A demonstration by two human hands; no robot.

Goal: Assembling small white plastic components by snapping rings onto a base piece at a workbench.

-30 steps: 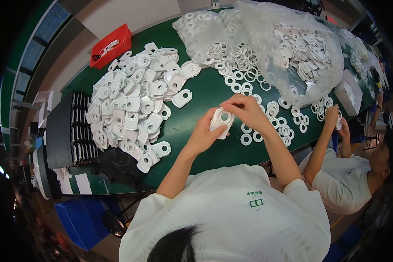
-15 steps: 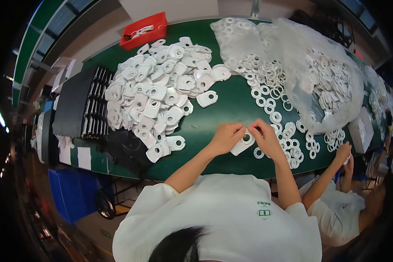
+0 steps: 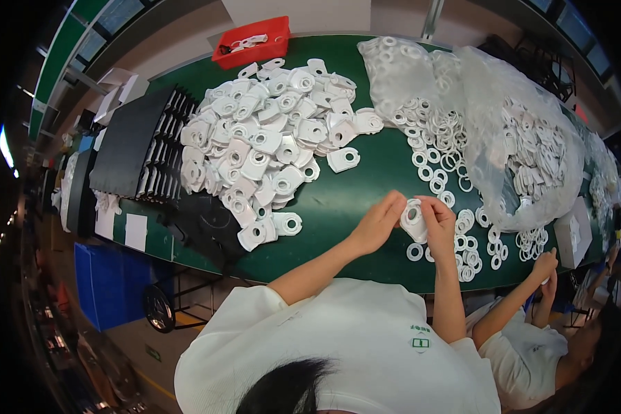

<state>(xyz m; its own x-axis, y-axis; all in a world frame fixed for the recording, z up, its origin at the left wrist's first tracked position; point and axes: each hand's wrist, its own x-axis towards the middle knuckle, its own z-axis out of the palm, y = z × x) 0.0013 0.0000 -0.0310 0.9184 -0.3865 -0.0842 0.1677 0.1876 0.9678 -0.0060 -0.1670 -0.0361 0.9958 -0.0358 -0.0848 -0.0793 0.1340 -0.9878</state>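
Between my two hands, above the front of the green table, is a white plastic plate [image 3: 413,224] with a round hole and a ring around it. My right hand [image 3: 439,224] is closed on its right edge, thumb and fingers pinching. At its left edge, my left hand [image 3: 381,222] is closed too, fingertips against the plate. Loose white rings [image 3: 466,241] lie right beside my right hand. To the left rises a heap of similar white plates [image 3: 262,138], with a single plate [image 3: 343,159] lying apart at its right side.
Clear plastic bags [image 3: 486,124] of white parts lie at the back right. A red bin [image 3: 252,43] stands at the far edge. Stacked black trays [image 3: 132,148] are on the left, a white box [image 3: 574,234] on the right. A co-worker's hand [image 3: 545,264] works nearby at right.
My hands and the plate have moved slightly right, and the plate is now tilted more upright. The whole view has shifted, with the table's contents appearing further right.
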